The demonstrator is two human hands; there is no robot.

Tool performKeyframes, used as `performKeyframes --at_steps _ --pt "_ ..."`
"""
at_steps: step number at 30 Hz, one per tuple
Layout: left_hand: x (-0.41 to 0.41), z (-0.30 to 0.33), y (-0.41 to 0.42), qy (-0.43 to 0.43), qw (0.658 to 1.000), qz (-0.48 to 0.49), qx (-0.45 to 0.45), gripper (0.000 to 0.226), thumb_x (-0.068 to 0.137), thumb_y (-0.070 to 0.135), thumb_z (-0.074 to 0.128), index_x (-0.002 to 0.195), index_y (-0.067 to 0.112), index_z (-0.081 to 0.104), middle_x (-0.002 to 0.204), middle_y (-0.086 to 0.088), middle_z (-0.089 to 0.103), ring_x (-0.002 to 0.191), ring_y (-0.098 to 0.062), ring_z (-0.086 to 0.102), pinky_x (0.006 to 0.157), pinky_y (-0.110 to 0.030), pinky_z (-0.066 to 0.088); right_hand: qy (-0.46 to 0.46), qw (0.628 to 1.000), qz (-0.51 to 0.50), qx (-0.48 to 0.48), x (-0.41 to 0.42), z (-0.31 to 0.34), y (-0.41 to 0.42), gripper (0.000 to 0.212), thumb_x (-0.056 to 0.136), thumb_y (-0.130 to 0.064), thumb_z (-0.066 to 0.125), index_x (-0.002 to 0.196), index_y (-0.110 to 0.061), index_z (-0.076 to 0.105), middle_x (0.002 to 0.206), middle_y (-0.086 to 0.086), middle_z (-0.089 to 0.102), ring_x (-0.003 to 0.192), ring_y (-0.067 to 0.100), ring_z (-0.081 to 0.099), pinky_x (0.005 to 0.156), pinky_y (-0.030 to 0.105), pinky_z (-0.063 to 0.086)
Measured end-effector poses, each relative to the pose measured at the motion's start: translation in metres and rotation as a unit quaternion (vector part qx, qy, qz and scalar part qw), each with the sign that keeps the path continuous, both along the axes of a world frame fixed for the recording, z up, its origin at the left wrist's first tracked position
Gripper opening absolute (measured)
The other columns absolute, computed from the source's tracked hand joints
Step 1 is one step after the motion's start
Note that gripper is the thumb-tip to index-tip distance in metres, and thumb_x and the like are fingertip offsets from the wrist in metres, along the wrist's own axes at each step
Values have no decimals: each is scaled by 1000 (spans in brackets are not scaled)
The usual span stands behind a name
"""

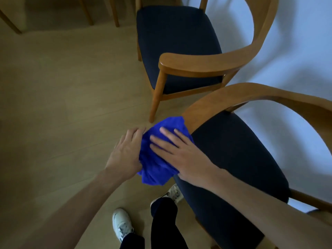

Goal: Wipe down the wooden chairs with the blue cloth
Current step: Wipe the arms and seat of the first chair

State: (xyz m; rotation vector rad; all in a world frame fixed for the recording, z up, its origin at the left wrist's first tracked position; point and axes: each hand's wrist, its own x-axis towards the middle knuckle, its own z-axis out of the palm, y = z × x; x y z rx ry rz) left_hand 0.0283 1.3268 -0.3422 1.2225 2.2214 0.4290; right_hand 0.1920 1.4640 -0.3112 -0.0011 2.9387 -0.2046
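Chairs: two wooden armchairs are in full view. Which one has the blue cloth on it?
The nearer chair, bottom right: the blue cloth covers its armrest end. The farther chair is bare.

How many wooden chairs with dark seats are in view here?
2. The near chair is at lower right, the blue cloth over its armrest end. The far chair stands beyond it by the wall. Wooden legs at top left may belong to other furniture.

A pale wooden floor (62, 105) is carrying two wooden chairs (179, 51) (242, 159) and two white shoes (122, 223) (173, 192).
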Motion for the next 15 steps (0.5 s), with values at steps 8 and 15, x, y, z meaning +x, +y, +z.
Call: performKeyframes --at_steps 8,15 --pt "-15 3 -16 24 1000 1 10 97 66 20 80 146 22 26 134 -1 39 122 -25 45 99 -37 42 -20 999 -18 18 12 9 62 104 79 -4 70 159 -23 5 166 -5 0 153 17 -5 124 42 9" --pt "-23 27 -4 24 998 -10 52 91 70 20 78 146 22 28 131 -2 42 118 -23 46 96 -32 40 -61 970 -230 45 11 17 104 123 75 -23 82 156 -25 -11 165 -4 -13 152 20 -13 120 39 -2"
